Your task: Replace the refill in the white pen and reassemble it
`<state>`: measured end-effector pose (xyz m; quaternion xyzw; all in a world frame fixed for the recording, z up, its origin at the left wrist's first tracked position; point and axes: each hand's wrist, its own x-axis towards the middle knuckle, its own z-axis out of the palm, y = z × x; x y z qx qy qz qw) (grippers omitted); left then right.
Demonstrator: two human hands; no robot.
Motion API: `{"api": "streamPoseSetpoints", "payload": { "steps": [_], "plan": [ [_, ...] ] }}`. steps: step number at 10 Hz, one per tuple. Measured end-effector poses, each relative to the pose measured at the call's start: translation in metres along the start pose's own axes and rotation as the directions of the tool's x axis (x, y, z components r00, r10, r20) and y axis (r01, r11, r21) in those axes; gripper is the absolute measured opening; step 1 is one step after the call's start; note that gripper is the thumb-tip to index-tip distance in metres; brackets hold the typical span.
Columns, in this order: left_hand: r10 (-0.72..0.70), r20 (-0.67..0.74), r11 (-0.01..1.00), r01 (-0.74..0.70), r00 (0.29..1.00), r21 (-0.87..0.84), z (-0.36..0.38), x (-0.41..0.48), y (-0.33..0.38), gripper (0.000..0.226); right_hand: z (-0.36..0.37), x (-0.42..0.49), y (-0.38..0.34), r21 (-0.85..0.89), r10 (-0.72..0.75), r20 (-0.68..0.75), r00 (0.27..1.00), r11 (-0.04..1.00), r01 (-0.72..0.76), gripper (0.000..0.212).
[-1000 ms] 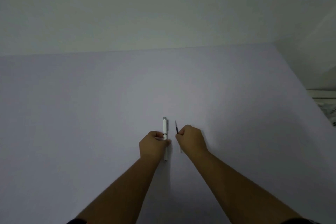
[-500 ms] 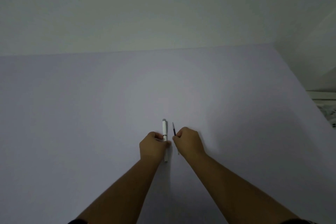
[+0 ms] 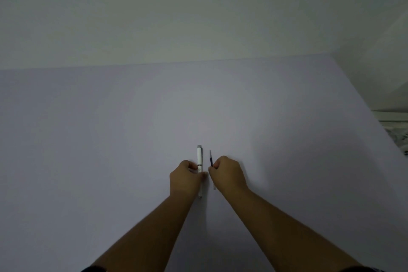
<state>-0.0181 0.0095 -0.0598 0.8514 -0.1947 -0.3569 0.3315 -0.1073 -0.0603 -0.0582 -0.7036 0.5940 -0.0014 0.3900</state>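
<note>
Table (image 3: 110, 161): a wide, pale, bare sheet that fills the lower view, its far edge running toward 12 o'clock; everything happens just below the middle.
Left hand (image 3: 185, 176): curled into a loose fist and clamped around the middle of the pen, thumb side toward 3 o'clock.
Right hand (image 3: 227, 172): at 3 o'clock from the left hand, almost touching it, fingers pinched shut on the refill.
Pen (image 3: 199, 159): white, lying along the 12-to-6 line, grey cap end and clip pointing to 12 o'clock, narrow end poking out below the left hand at 6 o'clock. It looks fully assembled; whether it rests on the table or is lifted off it I cannot tell.
Refill (image 3: 211, 158): a thin dark rod just beside the pen at its 3 o'clock, nearly parallel, its top leaning slightly to 11 o'clock. A pale sliver shows below the right hand, probably its tail.
Step in hand: likely the start, with the barrel not yet opened.
How to do it well: keep the left grip firm on one half of the pen, park the refill on the table close by so the right fingers are free, then twist the halves apart gently. Hold the pen level so that no small inner part drops out and rolls away.
Risk: the slim refill could roll or slip from a light pinch.
</note>
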Motion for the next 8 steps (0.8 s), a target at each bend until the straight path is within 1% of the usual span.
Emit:
{"api": "streamPoseSetpoints", "payload": {
  "steps": [4,7,8],
  "plan": [
    [0.024,0.001,0.999,-0.024,1.000,0.033,-0.0004,-0.0016,0.0003,0.023,-0.0017,0.0002,0.0017,0.007,-0.009,0.007,1.000,1.000,0.009,0.025],
    [0.011,0.006,1.000,-0.011,1.000,0.022,-0.0028,-0.0013,-0.0016,0.027,-0.0029,-0.0001,0.0034,0.033,-0.008,-0.015,1.000,0.999,0.008,0.027],
    [0.020,-0.003,0.999,-0.020,1.000,0.040,-0.0062,-0.0038,0.0009,0.033,-0.0046,-0.0011,0.0030,0.040,-0.011,-0.033,0.999,0.999,0.013,0.028]
  ]
}}
